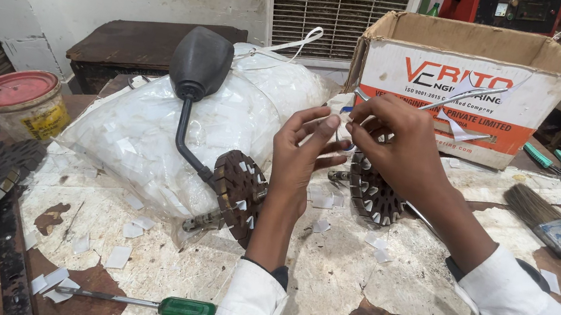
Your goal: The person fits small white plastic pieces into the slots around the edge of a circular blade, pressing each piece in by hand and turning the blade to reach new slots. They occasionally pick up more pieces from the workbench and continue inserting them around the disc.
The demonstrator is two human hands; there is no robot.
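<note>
Head view: left hand point(303, 150) and right hand point(395, 142), grips pinched on white paper strip point(457, 100) above stator core point(373, 192).

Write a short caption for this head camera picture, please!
Two hands, left hand and right hand, pinch a white paper strip above a slotted metal disc on a scrap-strewn workbench.

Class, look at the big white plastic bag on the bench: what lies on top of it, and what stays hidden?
A black mirror on a bent stem lies on the white bag. White paper scraps show through the plastic; whatever lies deeper inside or underneath is covered.
</note>
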